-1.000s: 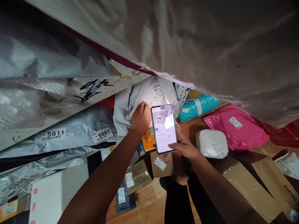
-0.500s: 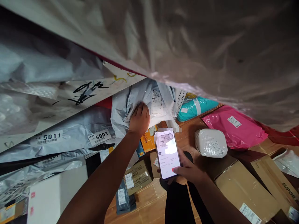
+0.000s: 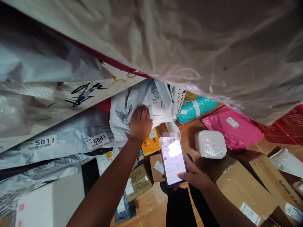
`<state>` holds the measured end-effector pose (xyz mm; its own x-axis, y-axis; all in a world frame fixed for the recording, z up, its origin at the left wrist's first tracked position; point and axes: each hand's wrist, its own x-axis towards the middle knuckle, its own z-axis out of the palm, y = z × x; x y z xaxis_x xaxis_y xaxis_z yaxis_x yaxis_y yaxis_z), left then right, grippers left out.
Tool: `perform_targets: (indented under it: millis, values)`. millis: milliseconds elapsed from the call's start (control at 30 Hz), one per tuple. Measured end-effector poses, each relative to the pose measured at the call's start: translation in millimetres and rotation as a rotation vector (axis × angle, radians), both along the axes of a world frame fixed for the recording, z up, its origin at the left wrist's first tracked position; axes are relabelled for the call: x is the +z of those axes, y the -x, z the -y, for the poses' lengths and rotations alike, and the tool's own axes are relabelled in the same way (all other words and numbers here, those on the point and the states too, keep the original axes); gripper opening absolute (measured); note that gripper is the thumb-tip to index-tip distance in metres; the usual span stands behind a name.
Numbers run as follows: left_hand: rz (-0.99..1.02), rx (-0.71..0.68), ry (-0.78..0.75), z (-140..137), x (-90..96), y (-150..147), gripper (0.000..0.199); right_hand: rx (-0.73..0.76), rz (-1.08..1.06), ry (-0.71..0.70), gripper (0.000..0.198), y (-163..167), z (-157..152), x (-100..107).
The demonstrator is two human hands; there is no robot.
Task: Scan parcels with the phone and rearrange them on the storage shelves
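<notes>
My left hand [image 3: 141,123] lies with its fingers stretched out on a grey plastic mailer bag [image 3: 119,116], just left of the bag's white shipping label [image 3: 156,104]. In my right hand [image 3: 193,172] is a smartphone [image 3: 174,162] with its screen lit, the thumb resting near a red button low on the screen. The phone is below and to the right of the mailer. An orange box [image 3: 151,143] sits between the phone and my left forearm.
Stickered grey mailers [image 3: 71,134] fill the left. A large crumpled plastic-wrapped bulk [image 3: 189,47] overhangs from above. Right lie a teal package [image 3: 201,108], a pink bag [image 3: 236,134], a white bubble-wrapped parcel [image 3: 210,145] and cardboard boxes [image 3: 246,189], on the wooden floor [image 3: 149,203].
The phone has moved slightly right and down. My left hand stays on the mailer, its fingers a little straighter. The view has shifted a little, with most parcels sliding left.
</notes>
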<state>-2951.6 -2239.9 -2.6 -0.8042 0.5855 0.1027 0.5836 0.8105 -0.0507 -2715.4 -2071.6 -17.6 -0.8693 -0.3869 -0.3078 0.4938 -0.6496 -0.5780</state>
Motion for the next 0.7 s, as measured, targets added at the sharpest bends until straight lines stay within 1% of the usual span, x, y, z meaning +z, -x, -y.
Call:
perform_targets:
  millis: [100, 167, 233, 267, 333, 400, 467, 567, 633, 700]
  values:
    - [0.043, 0.015, 0.026, 2, 0.9, -14, 0.075, -0.002, 0.006, -0.008, 0.095, -1, -3, 0]
    - [0.091, 0.026, 0.048, 9, -0.7, -21, 0.081, -0.016, 0.014, -0.031, 0.097, -2, -5, 0]
    - [0.128, 0.031, 0.045, 16, -0.1, -25, 0.082, -0.033, 0.015, -0.050, 0.097, -4, -6, -2]
    - [0.137, 0.031, 0.038, 18, 2.3, -26, 0.080, -0.044, 0.013, -0.050, 0.096, -6, -7, -4]
    - [0.135, 0.038, 0.043, 15, 12.2, -25, 0.066, -0.072, 0.009, -0.037, 0.094, -9, -7, -10]
    - [0.107, 0.048, 0.065, 3, 27.2, -21, 0.051, -0.087, 0.006, -0.027, 0.092, -12, -8, -15]
    - [0.069, 0.015, 0.054, -15, 42.7, -14, 0.050, -0.088, 0.009, -0.039, 0.092, -14, -8, -19]
    - [0.021, -0.115, -0.031, -37, 57.6, 6, 0.050, -0.115, 0.063, -0.087, 0.089, -18, -9, -21]
    - [0.004, -0.163, -0.027, -39, 62.3, 22, 0.049, -0.147, 0.101, -0.117, 0.086, -21, -10, -21]
    - [0.035, -0.209, 0.042, -28, 68.6, 33, 0.041, -0.160, 0.124, -0.142, 0.085, -25, -12, -22]
